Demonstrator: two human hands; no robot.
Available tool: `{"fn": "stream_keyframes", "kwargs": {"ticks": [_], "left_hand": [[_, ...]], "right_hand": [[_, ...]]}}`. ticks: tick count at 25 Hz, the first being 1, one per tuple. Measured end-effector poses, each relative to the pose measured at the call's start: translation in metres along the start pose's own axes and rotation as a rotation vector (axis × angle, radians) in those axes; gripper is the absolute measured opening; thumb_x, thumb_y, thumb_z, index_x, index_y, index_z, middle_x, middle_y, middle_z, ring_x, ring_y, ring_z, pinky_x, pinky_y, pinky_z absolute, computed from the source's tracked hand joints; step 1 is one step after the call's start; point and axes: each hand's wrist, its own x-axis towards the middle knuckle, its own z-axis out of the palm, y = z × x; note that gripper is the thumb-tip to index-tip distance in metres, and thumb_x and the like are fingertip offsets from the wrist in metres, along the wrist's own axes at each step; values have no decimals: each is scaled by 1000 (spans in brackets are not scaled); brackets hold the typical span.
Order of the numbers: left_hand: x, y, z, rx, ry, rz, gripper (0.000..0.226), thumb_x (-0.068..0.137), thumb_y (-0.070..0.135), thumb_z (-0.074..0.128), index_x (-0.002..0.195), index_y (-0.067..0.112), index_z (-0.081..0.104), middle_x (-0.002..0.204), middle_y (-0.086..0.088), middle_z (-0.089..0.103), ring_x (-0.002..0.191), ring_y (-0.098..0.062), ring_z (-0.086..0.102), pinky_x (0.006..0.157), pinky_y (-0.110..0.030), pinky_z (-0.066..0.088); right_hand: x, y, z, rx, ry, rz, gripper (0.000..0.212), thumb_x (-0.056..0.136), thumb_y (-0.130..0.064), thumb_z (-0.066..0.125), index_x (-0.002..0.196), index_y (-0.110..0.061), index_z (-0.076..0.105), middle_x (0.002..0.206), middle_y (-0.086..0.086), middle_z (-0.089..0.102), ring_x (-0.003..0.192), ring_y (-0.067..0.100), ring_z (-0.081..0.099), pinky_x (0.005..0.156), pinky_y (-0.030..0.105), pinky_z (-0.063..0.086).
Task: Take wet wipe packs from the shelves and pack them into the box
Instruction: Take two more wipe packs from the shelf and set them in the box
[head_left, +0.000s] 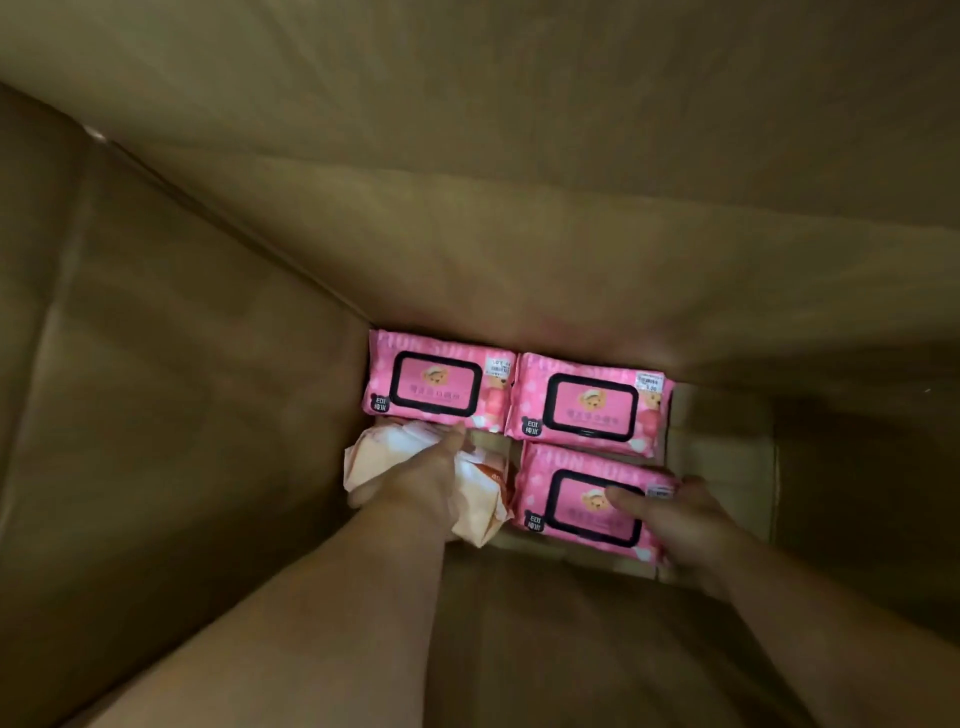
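Gripping an orange-and-white pack (480, 493) with the left hand (415, 486), down on the box (208, 364) floor. Pinching a pink pack (569, 501) with the right hand (683, 519), thumb across its lid, fingers curled round its outer edge. Just beyond the hands, a second pink pack (436, 384) and a third pink pack (592, 405), side by side and touching.

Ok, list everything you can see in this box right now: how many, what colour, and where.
cardboard box: one, brown, seen from above, walls all around
far-left pink pack: one, pink with black-framed lid, on the floor by the far wall
far-right pink pack: one, same pink, right of it, edges touching
near pink pack: one, same pink, in front of the far-right one
orange pack: one, orange and white, crumpled, front left
price stickers: three, white, one on each pink pack's top right corner
left hand: one, grips the orange pack
right hand: one, holds the near pink pack, thumb on its lid
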Motion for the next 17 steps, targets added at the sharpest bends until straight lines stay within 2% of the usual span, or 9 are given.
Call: {"fn": "stream_keyframes", "kwargs": {"ticks": [2,3,4,6,10,13,14,15,17], "left_hand": [[38,-17,-18,-127,-3,4,67,74,43,88,123,7,61,109,-21,70,82,-27,64,97,-52,51],[58,-28,-29,-147,11,-33,82,57,40,98,126,13,61,113,-20,72,85,-30,71,93,-58,54],[60,-33,-38,-210,12,-40,82,54,32,101,124,16,63,112,-19,74,90,-36,74,88,-64,55],[44,-38,-47,-315,-31,47,49,78,20,86,122,13,65,111,-18,76,102,-38,73,94,-63,54],[34,-42,-52,-411,-114,47,35,93,16,68,125,6,61,117,-21,71,112,-40,67,100,-64,49],[31,-30,-37,-295,59,-6,13,102,14,58,100,1,54,108,-18,64,94,-36,65,96,-57,53],[25,-29,-33,-250,112,-12,18,104,12,54,89,3,51,106,-15,61,86,-32,62,92,-50,55],[18,-31,-31,-237,119,6,21,104,10,53,84,6,49,106,-11,61,84,-30,61,88,-46,56],[12,-40,-31,-304,67,19,8,100,7,60,93,9,55,102,-12,67,89,-29,67,89,-45,57]], "right_hand": [[-1,3,2,-10,19,-6,36,77,-24,87,106,-9,72,88,13,77,54,18,70,40,21,46],[-3,4,3,5,18,-32,31,78,-22,86,105,-10,74,87,12,78,59,20,72,41,22,48],[-8,6,3,37,13,-72,27,80,-18,84,104,-10,75,88,12,78,62,19,74,42,21,49],[-11,10,1,100,-8,-123,24,83,-8,79,106,-5,75,91,15,78,65,17,75,46,21,52],[-11,5,6,91,-67,-123,6,93,-5,68,95,-6,74,74,4,76,58,10,69,50,21,52],[-2,-4,15,15,7,-59,8,96,-17,66,93,-14,73,87,7,76,77,22,73,75,39,60],[-3,-7,18,-2,-8,-31,10,98,-21,64,96,-15,72,96,8,76,87,27,73,86,45,59],[-7,-11,20,-38,-40,0,13,100,-24,60,101,-16,70,101,8,75,93,29,72,90,46,58],[-13,-13,19,-108,-135,15,16,105,-25,51,108,-18,65,101,2,73,90,21,68,81,37,57]]}}
